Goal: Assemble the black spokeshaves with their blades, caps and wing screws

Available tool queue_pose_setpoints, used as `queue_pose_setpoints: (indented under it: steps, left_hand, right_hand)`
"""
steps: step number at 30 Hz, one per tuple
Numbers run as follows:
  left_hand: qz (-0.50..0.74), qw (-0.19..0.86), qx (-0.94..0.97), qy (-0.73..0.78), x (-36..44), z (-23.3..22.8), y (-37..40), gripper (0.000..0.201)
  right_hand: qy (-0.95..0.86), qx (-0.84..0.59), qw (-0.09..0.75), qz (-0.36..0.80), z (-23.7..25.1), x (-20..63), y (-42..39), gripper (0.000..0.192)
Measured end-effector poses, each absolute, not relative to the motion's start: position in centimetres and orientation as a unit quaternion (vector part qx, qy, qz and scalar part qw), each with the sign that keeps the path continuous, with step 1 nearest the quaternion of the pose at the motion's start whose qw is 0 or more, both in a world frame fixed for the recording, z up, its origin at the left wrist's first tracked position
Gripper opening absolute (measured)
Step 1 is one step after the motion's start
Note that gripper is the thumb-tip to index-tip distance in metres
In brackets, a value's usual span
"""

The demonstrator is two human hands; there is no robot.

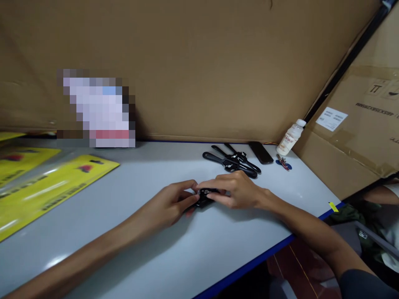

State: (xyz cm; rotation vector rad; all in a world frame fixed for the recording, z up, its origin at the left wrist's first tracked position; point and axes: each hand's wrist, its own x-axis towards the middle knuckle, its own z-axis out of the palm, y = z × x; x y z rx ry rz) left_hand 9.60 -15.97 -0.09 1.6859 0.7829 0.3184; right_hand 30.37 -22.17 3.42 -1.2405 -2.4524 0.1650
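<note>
Both hands meet at centre of the grey surface (93, 207). Left hand (170, 203) and right hand (238, 191) each curl fingers around one small black part (205, 196), pinched between them, resting on the surface. At 1 o'clock from it: pile of black handled tools (232, 162), roughly three; one dark phone (260, 152); one white bottle (291, 137). At 9 o'clock: yellow cards (46, 187), count uncertain.

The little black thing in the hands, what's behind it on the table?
Behind the small black part held by the left hand and right hand lie black handled tools, a dark phone, and a white bottle. Fingers cover most of the part itself.
</note>
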Motion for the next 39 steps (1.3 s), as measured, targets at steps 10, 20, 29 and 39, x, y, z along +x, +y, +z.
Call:
queue_pose_setpoints:
  steps: [10,20,29,39]
  left_hand:
    - [0.111,0.584,0.736,0.323,9.3,-0.7,-15.5,0.035]
    - [0.121,0.587,0.724,0.341,9.9,2.3,-16.8,0.028]
    - [0.129,0.585,0.733,0.323,9.6,2.2,-16.8,0.017]
    - [0.151,0.563,0.740,0.336,9.8,2.0,-16.9,0.015]
  right_hand:
    - [-0.892,-0.427,0.136,0.053,3.5,30.8,-21.7,0.031]
    - [-0.884,-0.415,0.215,0.027,3.3,30.8,-21.9,0.025]
    - [-0.850,-0.417,0.305,0.100,3.2,30.3,-22.1,0.024]
    - [-0.810,-0.547,0.211,-0.006,2.3,28.2,-22.1,0.034]
